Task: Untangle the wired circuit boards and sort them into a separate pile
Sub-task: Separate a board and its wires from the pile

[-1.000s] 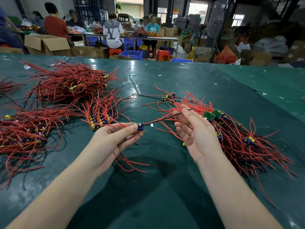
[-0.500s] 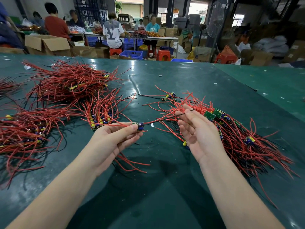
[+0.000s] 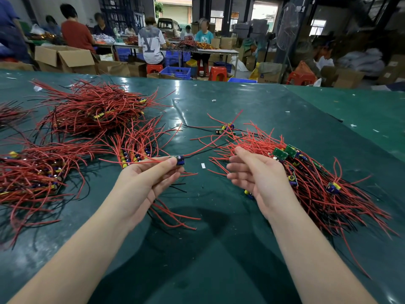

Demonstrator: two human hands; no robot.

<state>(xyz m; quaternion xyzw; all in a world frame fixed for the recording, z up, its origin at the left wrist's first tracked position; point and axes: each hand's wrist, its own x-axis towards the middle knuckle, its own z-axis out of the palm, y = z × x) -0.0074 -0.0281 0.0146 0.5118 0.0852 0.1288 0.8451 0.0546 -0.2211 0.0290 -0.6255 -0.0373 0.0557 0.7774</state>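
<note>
While pinched: board [image 3: 180,160] at left fingers [image 3: 168,163].

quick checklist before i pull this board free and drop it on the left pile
1. Left hand holds the board: ok, pinched at the fingertips.
2. Right hand free to help: ok, fingers relaxed, holding nothing.
3. Board's red wire clear of the tangle: not ok, it runs back into the right-hand tangle.
4. Black wire beside it free: cannot tell, its far end is lost among the red wires.
5. Sorted pile within reach on the left: ok, just beyond the left hand.
6. Bare table between the piles for untangling: ok.
</note>
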